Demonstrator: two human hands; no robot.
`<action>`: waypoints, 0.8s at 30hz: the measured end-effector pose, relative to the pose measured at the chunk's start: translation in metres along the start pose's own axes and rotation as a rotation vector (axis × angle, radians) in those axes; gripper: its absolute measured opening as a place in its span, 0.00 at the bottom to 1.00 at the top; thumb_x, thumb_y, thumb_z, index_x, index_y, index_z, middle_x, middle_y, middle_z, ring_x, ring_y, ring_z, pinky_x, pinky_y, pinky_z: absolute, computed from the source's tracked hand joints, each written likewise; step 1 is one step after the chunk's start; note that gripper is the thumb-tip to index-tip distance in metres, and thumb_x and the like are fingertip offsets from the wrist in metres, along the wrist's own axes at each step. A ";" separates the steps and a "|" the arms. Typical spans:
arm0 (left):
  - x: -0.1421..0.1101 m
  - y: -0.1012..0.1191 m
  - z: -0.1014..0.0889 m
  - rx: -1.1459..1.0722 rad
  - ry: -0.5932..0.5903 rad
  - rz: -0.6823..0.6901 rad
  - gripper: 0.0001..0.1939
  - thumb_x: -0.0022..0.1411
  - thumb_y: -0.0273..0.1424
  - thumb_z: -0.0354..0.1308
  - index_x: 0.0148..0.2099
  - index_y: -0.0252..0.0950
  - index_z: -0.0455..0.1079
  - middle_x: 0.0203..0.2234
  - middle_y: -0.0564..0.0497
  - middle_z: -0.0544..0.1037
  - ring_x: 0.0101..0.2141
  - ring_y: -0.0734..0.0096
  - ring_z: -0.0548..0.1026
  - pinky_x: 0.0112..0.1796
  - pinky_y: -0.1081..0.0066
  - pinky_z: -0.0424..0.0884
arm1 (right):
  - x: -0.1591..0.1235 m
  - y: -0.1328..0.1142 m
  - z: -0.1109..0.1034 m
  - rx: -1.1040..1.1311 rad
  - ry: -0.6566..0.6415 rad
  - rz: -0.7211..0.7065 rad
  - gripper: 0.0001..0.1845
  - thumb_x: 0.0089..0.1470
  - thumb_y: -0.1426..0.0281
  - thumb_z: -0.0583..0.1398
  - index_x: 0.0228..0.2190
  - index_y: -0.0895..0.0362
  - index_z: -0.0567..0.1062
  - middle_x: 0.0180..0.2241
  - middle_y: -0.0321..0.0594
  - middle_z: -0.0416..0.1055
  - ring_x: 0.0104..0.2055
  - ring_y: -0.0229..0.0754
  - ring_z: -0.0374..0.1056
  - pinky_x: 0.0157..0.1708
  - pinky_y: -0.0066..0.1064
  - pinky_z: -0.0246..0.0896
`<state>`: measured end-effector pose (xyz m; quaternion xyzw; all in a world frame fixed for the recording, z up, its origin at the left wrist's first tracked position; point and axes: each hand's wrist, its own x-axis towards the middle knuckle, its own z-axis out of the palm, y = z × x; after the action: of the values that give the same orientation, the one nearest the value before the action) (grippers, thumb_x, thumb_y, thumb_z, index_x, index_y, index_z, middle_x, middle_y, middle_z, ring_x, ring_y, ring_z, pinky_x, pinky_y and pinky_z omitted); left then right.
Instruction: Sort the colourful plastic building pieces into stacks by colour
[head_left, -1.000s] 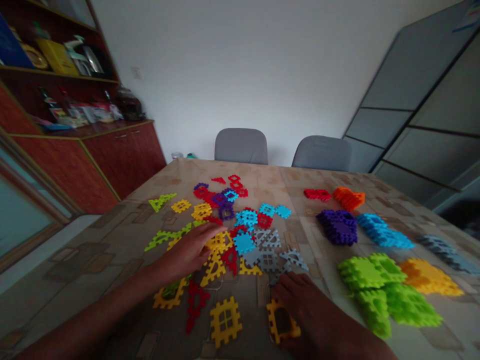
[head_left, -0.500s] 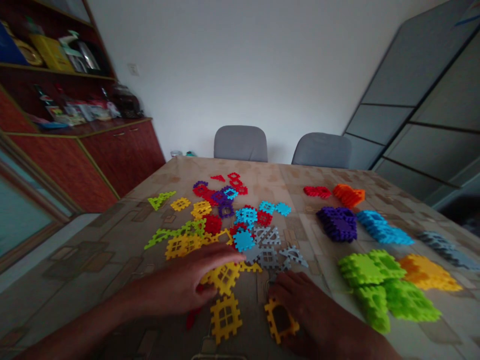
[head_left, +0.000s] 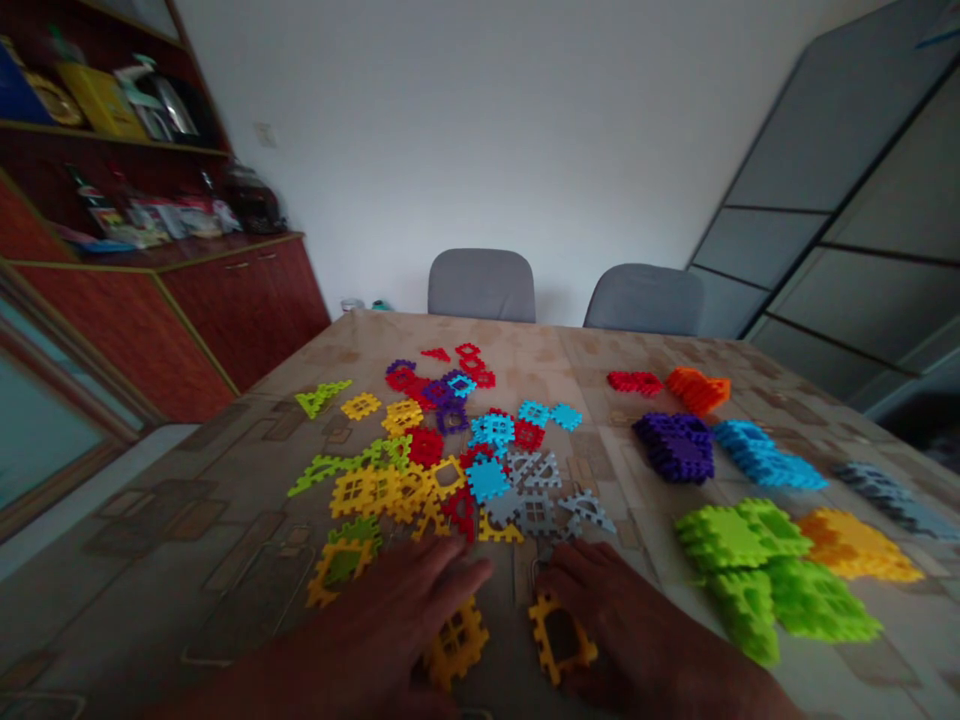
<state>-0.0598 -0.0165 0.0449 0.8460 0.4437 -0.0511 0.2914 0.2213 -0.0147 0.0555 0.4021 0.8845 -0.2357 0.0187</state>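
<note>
On the patterned surface [head_left: 247, 470], the left hand [head_left: 390, 610] has a half-open grip over a yellow window tile [head_left: 474, 645]; the right hand [head_left: 622, 610] curls at a yellow frame tile [head_left: 543, 640], hold unclear. Both seem light, stiff, best pinched by toothed rims.

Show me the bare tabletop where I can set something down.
Bare tabletop shows left of the lime pieces, and in a strip between the loose grey pieces and green stacks. Crowded: the middle, where yellow pieces and red pieces bunch.
</note>
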 end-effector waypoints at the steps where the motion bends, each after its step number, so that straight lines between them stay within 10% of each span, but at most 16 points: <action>1: 0.001 0.005 0.005 0.024 0.015 -0.024 0.52 0.52 0.41 0.75 0.73 0.45 0.53 0.70 0.37 0.58 0.66 0.35 0.58 0.62 0.41 0.60 | 0.000 0.001 0.001 0.002 0.003 0.000 0.32 0.49 0.69 0.69 0.56 0.56 0.73 0.58 0.49 0.70 0.58 0.55 0.64 0.59 0.43 0.57; 24: 0.008 0.012 0.023 0.137 0.112 0.101 0.46 0.50 0.22 0.63 0.70 0.47 0.58 0.58 0.41 0.73 0.55 0.44 0.71 0.54 0.54 0.71 | 0.002 0.001 0.004 -0.038 0.004 -0.023 0.30 0.46 0.70 0.68 0.53 0.57 0.75 0.55 0.50 0.73 0.56 0.55 0.66 0.58 0.43 0.58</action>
<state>-0.0415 -0.0283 0.0286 0.8868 0.4113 -0.0193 0.2098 0.2204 -0.0141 0.0515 0.3918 0.8935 -0.2185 0.0218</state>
